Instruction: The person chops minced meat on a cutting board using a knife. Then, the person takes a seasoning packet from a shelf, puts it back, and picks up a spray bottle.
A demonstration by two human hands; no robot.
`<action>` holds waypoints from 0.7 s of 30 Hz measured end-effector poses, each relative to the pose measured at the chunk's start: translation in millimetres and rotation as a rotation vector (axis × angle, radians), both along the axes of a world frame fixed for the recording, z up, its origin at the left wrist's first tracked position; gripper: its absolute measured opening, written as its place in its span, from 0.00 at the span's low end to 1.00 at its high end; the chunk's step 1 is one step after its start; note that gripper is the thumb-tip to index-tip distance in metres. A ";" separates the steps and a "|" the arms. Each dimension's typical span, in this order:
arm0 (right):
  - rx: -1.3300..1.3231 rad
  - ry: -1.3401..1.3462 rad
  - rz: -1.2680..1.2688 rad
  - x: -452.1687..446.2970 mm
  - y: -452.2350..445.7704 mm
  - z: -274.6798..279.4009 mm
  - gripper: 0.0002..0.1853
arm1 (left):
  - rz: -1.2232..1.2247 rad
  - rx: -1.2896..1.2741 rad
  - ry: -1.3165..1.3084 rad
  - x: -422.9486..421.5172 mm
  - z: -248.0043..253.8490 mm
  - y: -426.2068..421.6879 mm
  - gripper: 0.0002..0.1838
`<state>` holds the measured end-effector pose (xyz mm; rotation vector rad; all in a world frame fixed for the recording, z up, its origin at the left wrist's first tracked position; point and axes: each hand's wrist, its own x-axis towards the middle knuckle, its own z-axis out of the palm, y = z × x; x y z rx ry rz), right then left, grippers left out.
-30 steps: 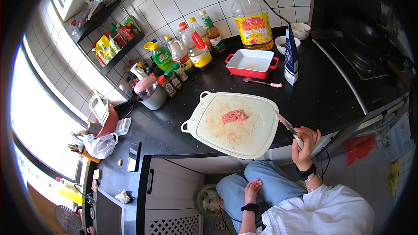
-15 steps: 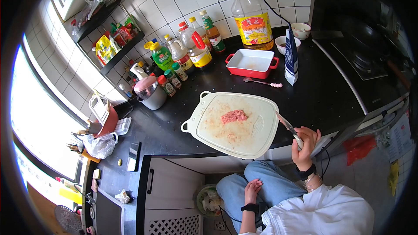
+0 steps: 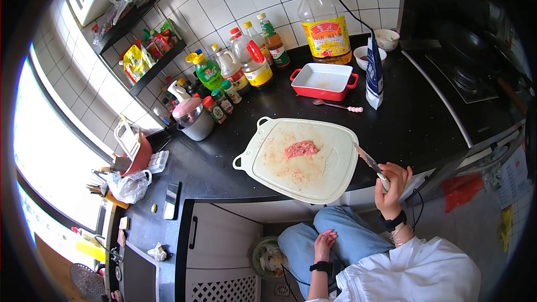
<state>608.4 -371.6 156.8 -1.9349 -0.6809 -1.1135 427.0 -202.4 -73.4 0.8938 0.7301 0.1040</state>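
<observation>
My right hand (image 3: 393, 183) is wrapped round the pale handle of a knife (image 3: 368, 160). Its blade points up and left, smeared with pink meat, and the tip is by the right edge of the cutting board (image 3: 268, 174). On that cream board lies a small pile of minced meat (image 3: 301, 149), with thin scraps and smears around it. My left hand (image 3: 325, 242) rests on my lap over the blue jeans, fingers loosely stretched out and holding nothing.
Behind the board are a red baking dish (image 3: 319, 93), a pink-handled spoon (image 3: 347, 107), a blue-white bag (image 3: 374, 78) and a large oil bottle (image 3: 324, 28). Sauce bottles (image 3: 254, 64) and a mini chopper (image 3: 193, 117) stand to the left. A phone (image 3: 172, 201) lies near the counter edge.
</observation>
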 end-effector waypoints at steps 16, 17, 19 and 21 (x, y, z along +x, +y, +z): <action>-0.001 0.001 -0.003 -0.3 0.2 1.1 0.08 | 0.000 0.007 0.012 0.6 -1.0 0.5 0.16; -0.002 0.000 -0.003 -0.2 0.2 1.1 0.08 | 0.000 0.007 0.016 0.6 -0.9 0.4 0.16; -0.002 -0.002 -0.003 -0.1 -0.1 0.9 0.08 | 0.002 0.007 0.022 0.7 -1.6 0.3 0.16; -0.004 -0.001 -0.002 -0.1 -0.3 0.6 0.08 | 0.000 0.004 0.017 0.6 -2.0 0.6 0.16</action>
